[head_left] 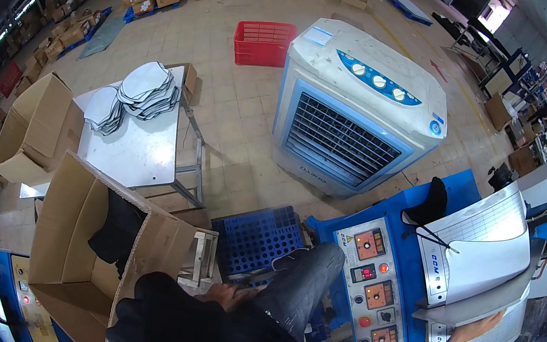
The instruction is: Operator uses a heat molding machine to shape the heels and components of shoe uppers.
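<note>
My right hand (477,327) reaches to the machine at the right. Its fingers are closed on the edge of a grey plate (479,298), which lies under a curled white sheet (486,246) with grid lines. A black curved piece (428,203) and a thin dark cord (442,238) rest beside that sheet. Low in the middle, my left hand (226,296) is near my grey trouser leg (302,290), partly covered by black material (185,326) over my lap. Its fingers are mostly hidden, so I cannot tell whether they hold anything.
The control panel (372,290) has dials and red lights. An open carton (67,247) with black pieces stands left, by a white table (129,154) bearing stacked white pieces (148,90). Ahead are an air cooler (358,113), a red crate (263,44) and a blue crate (257,235).
</note>
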`<state>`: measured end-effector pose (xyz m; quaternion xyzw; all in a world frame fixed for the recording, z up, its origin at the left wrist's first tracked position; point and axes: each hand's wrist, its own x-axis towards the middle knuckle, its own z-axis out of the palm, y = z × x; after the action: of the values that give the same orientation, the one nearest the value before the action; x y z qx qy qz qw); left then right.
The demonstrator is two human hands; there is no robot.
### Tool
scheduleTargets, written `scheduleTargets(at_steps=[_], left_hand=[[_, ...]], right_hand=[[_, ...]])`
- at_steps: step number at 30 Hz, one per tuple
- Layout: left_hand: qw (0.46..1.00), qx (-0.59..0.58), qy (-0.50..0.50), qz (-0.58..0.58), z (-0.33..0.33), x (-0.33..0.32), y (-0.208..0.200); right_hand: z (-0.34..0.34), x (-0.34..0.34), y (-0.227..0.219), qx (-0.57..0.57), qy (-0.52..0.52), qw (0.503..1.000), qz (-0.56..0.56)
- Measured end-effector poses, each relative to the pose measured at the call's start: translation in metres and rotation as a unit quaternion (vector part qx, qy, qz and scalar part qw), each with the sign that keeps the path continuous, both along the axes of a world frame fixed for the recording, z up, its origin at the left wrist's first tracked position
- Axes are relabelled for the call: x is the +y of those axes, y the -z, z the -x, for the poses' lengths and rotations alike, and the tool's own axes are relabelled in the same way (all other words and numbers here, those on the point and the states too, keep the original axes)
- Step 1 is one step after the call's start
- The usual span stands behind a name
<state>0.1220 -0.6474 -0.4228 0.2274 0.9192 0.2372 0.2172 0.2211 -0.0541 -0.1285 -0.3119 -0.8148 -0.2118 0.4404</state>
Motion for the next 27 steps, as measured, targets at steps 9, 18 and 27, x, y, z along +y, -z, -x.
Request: scheduleTargets(at_steps=[9, 18, 27], left_hand=[[1.000, -0.010, -0.009, 0.002, 0.000, 0.000, 0.005], [0.998, -0.030, -0.028, 0.053, -0.008, -0.008, 0.014], [0.997, 0.037, 0.019, 0.062, -0.015, -0.014, 0.088]], right_hand=[[0.003, -0.012, -0.007, 0.052, -0.029, 0.993, 0.100], [0.003, -0.024, -0.002, -0.006, -0.070, 0.997, 0.030], [0.000, -0.042, -0.016, -0.005, -0.088, 0.996, 0.026]])
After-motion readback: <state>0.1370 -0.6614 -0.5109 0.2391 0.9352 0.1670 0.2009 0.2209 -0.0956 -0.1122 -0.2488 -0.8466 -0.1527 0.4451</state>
